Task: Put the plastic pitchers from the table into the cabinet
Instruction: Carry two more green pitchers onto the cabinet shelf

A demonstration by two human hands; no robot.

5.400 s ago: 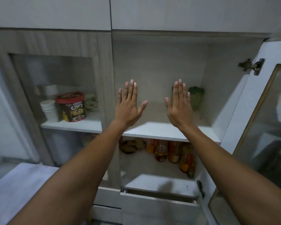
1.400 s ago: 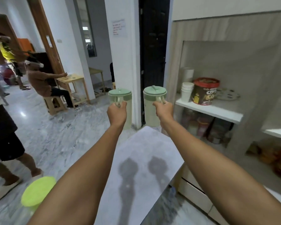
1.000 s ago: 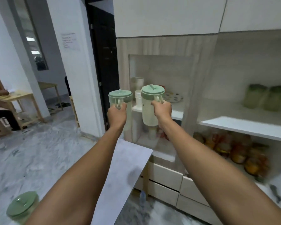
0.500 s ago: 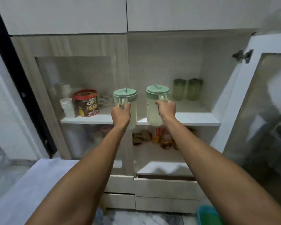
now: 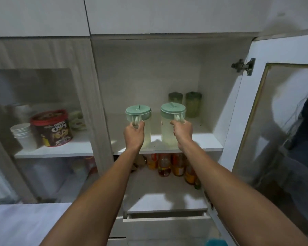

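Observation:
I hold two clear plastic pitchers with pale green lids, one in each hand, at the front of the open cabinet's upper shelf (image 5: 210, 139). My left hand (image 5: 134, 134) grips the handle of the left pitcher (image 5: 138, 112). My right hand (image 5: 182, 130) grips the handle of the right pitcher (image 5: 168, 132). Both pitchers are upright, low over the shelf's front part; whether they touch it I cannot tell. Two more green-lidded pitchers (image 5: 184, 103) stand at the back right of the same shelf.
The cabinet door (image 5: 277, 121) with a glass pane stands open on the right. Behind the closed glass door on the left are a chocolate cereal tub (image 5: 52, 128) and stacked paper cups (image 5: 24, 135). Bottles (image 5: 169, 166) fill the lower shelf. A drawer (image 5: 164, 226) is slightly open; the table (image 5: 21, 224) is lower left.
I came closer to the cabinet and pushed both pitchers forward and down, from in front of the shelf edge to over the shelf. My grips on the handles are unchanged.

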